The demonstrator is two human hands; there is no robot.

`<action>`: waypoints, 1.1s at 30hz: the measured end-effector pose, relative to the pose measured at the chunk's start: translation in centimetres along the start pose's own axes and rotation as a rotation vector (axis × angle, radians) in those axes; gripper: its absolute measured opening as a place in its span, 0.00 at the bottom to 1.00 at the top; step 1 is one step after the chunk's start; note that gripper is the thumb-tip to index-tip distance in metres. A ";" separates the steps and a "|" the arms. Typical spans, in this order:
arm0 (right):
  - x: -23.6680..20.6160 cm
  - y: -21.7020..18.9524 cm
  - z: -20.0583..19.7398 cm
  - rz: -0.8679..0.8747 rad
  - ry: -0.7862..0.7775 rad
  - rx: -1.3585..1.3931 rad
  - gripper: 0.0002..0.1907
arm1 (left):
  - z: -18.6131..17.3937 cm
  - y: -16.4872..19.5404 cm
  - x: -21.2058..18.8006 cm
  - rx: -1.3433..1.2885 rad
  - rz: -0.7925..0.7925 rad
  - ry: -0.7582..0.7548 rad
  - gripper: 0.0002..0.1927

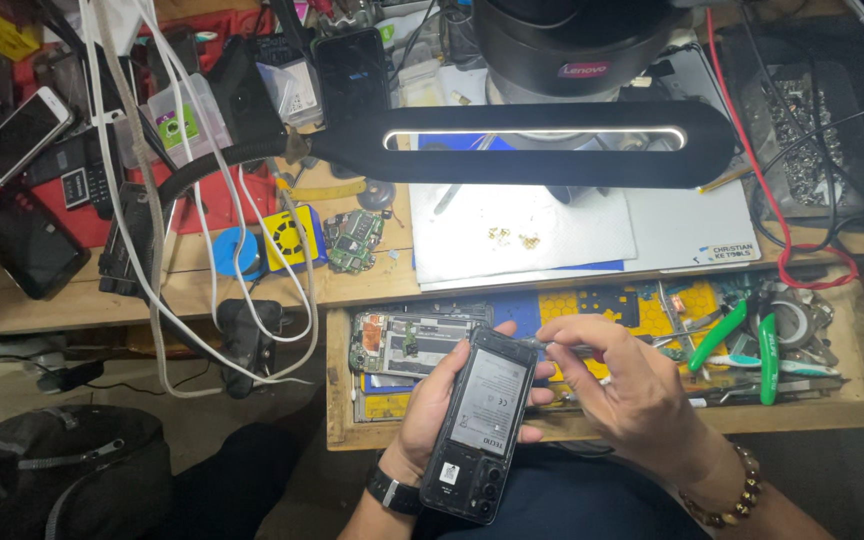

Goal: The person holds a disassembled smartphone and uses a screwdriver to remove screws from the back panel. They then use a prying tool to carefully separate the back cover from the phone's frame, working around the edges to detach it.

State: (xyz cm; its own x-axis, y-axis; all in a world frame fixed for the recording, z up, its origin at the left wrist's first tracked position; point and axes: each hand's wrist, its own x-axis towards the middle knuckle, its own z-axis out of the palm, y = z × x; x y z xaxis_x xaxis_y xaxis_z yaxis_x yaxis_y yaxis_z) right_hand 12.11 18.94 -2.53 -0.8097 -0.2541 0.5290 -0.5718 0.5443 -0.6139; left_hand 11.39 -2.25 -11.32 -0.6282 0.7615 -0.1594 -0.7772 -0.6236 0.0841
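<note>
1. The phone (479,420) is dark, with its back panel off and a grey sheet showing on the inside; it is held upright over the person's lap, in front of an open wooden drawer (342,400).
2. The left hand (432,405) is cupped around the phone from the left and behind, fingers curled round its far edge, thumb along the near side; it has a firm hold. A black watch (392,492) sits on that wrist.
3. The right hand (627,390) is half closed just beside the phone's top right corner. Thumb and forefinger pinch a thin metal tool (552,346), whose tip touches or nearly touches the phone's upper edge; I cannot tell which. A beaded bracelet (727,495) circles that wrist.
4. The drawer holds a stripped phone frame (402,340), a yellow perforated mat (592,305) and green-handled pliers (742,335).
5. Above the drawer, on the workbench, lies a pale work mat (532,240) with small brass bits (512,238) on it.
6. A black lamp arm (532,145) with a long lit slot reaches across over the mat.
7. To the left are a circuit board (352,240), a white phone (20,132) and white cables (162,250) hanging over the bench edge.
</note>
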 end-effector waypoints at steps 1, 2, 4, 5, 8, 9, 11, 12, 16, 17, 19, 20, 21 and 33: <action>0.1 0.0 0.0 0.012 -0.012 0.007 0.15 | 0.0 0.0 0.0 0.000 0.003 -0.004 0.34; 0.2 0.0 0.1 0.024 -0.024 0.015 0.15 | 0.0 0.0 0.0 0.000 0.006 -0.006 0.34; 0.3 -0.1 0.2 0.042 -0.040 0.031 0.15 | 0.1 0.0 0.0 0.002 0.012 -0.009 0.33; 0.3 -0.2 0.2 0.048 -0.043 0.038 0.15 | 0.1 0.0 0.0 0.002 0.012 -0.008 0.33; 0.5 -0.4 0.2 0.045 -0.051 0.032 0.15 | 0.1 0.1 0.0 0.006 0.011 0.000 0.33; 0.5 -0.5 0.2 0.041 -0.054 0.026 0.14 | 0.0 0.1 0.0 0.009 0.011 0.008 0.34; 0.8 -0.4 0.0 0.011 -0.096 0.073 0.13 | -0.2 0.1 0.0 0.032 0.010 0.021 0.34; 0.9 -0.4 -0.1 -0.004 -0.118 0.096 0.13 | -0.2 0.0 0.0 0.052 0.010 0.026 0.34; 1.5 -0.3 -1.2 0.066 -0.225 -0.040 0.10 | -0.5 -0.3 -0.1 0.117 0.007 0.040 0.34; 1.7 -0.4 -1.4 0.134 -0.250 -0.131 0.09 | -0.6 -0.4 0.0 0.137 0.004 0.049 0.34; 2.0 -0.4 -1.8 0.122 -0.301 -0.193 0.09 | -0.6 -0.6 0.1 0.179 0.000 0.068 0.33; 2.3 -0.3 -2.3 0.041 -0.328 -0.163 0.11 | -0.5 -0.6 0.0 0.166 -0.003 0.070 0.33; 2.6 -0.1 -2.6 -0.042 -0.354 -0.133 0.13 | -0.5 -0.5 0.0 0.155 -0.003 0.071 0.33; 4.1 -1.7 -2.8 0.127 -0.421 -0.158 0.13 | -0.1 -0.4 -0.1 0.142 -0.012 0.086 0.33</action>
State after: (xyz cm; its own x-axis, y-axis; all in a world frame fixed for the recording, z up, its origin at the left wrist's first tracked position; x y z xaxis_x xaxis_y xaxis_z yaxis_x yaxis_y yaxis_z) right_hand 10.15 19.15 2.32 -0.8737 -0.4623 0.1514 -0.4640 0.6988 -0.5444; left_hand 11.75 -2.10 -11.43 -0.6185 0.7467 -0.2447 -0.7855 -0.5788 0.2190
